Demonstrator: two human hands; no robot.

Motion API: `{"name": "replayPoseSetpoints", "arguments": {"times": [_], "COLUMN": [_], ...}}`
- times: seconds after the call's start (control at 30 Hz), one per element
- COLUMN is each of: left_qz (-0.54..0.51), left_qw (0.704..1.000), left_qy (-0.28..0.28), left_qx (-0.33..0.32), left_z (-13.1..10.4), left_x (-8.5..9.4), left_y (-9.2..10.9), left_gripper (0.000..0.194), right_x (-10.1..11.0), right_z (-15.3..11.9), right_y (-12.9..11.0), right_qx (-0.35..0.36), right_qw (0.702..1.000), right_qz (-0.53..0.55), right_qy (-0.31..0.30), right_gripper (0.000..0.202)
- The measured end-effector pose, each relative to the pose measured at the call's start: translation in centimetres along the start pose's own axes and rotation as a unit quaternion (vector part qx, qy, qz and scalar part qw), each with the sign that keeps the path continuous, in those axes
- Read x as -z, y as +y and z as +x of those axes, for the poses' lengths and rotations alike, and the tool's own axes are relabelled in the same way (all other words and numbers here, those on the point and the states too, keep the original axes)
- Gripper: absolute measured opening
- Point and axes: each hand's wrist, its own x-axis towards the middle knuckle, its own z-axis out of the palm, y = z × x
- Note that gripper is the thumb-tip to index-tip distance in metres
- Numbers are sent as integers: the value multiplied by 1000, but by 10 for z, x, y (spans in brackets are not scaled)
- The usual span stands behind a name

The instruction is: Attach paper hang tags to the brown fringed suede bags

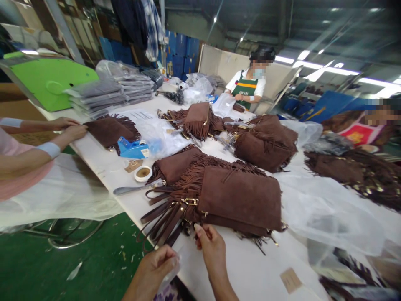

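Note:
At the table's near edge, my left hand (155, 267) is closed with thumb against fingers, gripping a piece of clear plastic film (171, 274). My right hand (212, 246) is pinched just below the brown fringed handbag (241, 198); what lies between its fingertips is too small to make out. The handbag rests flap side up on other brown fringed bags. A gold clasp (190, 202) shows at its left side. Dark brown straps (159, 213) spread left from there, above my left hand.
White table (244, 267) with a brown paper tag (290, 280), a blue tape dispenser (133, 148), a small white dish (143, 174) and more fringed bags (266, 142). Plastic sheeting (326, 209) lies right. A co-worker's hands (70, 127) touch a bag at left; another person (247, 85) stands across.

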Motion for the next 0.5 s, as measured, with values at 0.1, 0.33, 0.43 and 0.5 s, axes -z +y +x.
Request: {"name": "replayPoseSetpoints", "arguments": {"times": [0.1,0.33,0.43,0.5], "left_qz": [-43,-39,-32,-26], "left_qw": [999,999,999,999], "left_qy": [0,16,32,40], "left_qx": [16,17,7,6], "left_z": [0,4,5,5], "left_x": [1,-5,-8,-9], "left_y": [1,0,5,10], "left_gripper": [38,41,35,31], "right_x": [3,17,18,17], "right_z": [-4,-7,-5,-4], "right_y": [-9,-33,-32,-30], "right_qx": [-32,-146,-153,-150], "right_qw": [989,936,937,943], "right_qz": [124,261,260,249], "right_qy": [-76,-186,-176,-162], "right_gripper": [34,33,36,40]}}
